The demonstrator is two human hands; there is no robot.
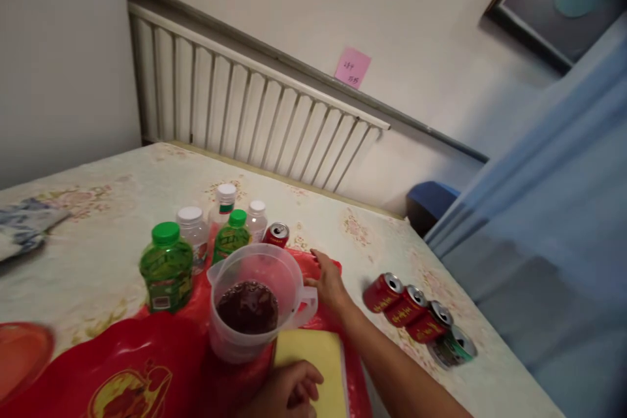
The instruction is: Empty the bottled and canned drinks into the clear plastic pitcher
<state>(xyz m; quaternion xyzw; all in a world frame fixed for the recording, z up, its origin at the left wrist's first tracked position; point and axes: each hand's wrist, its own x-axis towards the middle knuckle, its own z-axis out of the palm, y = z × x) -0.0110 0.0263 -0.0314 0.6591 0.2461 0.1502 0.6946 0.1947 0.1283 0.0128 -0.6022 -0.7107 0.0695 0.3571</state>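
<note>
My right hand (327, 281) stretches out past the measuring jug's handle, fingers apart, with the red can (277, 235) just beyond them. Dark brown liquid partly fills the clear plastic measuring jug (223, 333), whose handle points right. Low in the picture, my left hand (294, 386) is loosely curled over a yellow rectangular pad (321, 353), with nothing visible in its fingers. Behind the jug are a green-capped bottle (230, 238) and clear bottles with white caps (194, 232). A larger green bottle (166, 268) stands to the left.
Three red cans (404, 307) and a green can (453, 346) form a row on the right. A red scalloped tray (161, 333) lies front left, near an orange dish (24, 353). The table (122, 209) has a flowered cover. A radiator (245, 98) and blue curtain (548, 209) border it.
</note>
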